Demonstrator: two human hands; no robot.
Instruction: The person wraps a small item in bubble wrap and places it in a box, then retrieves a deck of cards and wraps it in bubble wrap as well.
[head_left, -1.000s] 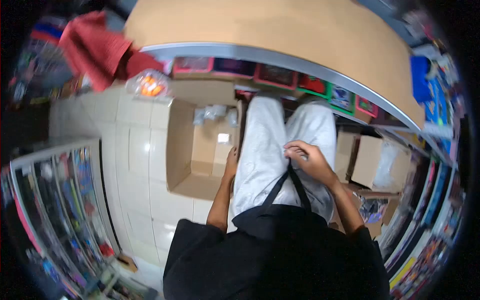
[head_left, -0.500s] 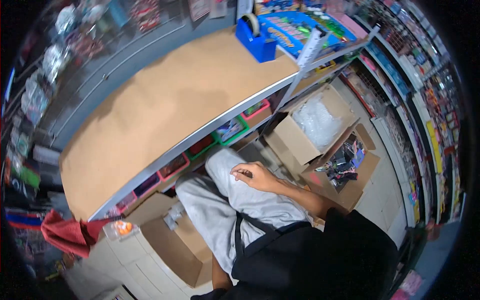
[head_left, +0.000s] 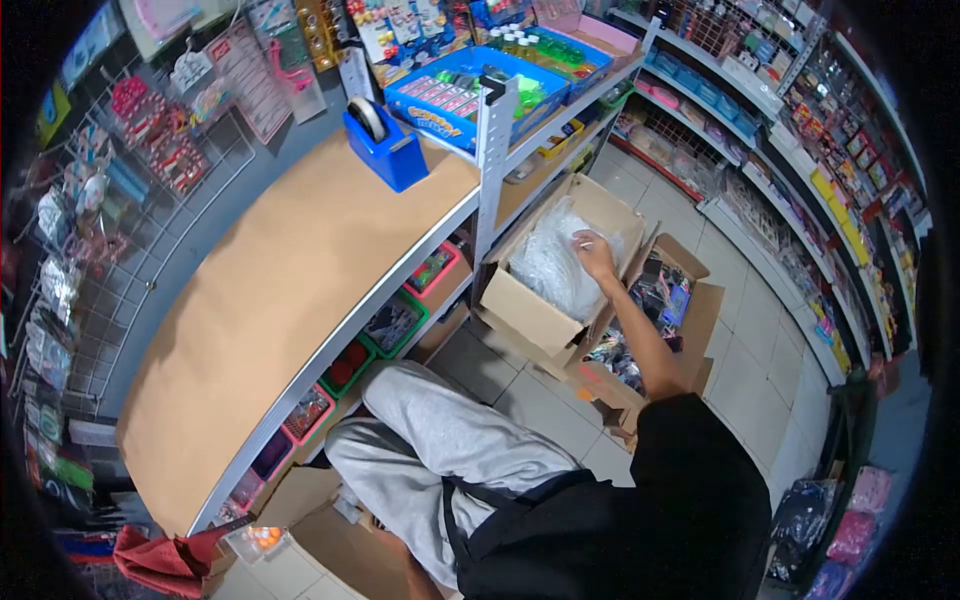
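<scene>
My right hand is at the crumpled clear plastic wrap that fills an open cardboard box. Its fingers are curled together on the plastic's upper right part. Down by my left leg, my left hand shows only in part, over a second open cardboard box on the floor. The leg and the frame's lower edge hide its fingers. A third open carton, holding many small packaged items, stands under my right forearm.
A brown-topped shelf with a blue tape dispenser runs along my left. Coloured baskets sit below it. A metal post rises at the shelf's end. Stocked shelves line the right. A red cloth hangs at lower left.
My right hand has moved from above my knee out to the plastic wrap in the box. The view has turned to the right, and my left hand stays low by my leg.
</scene>
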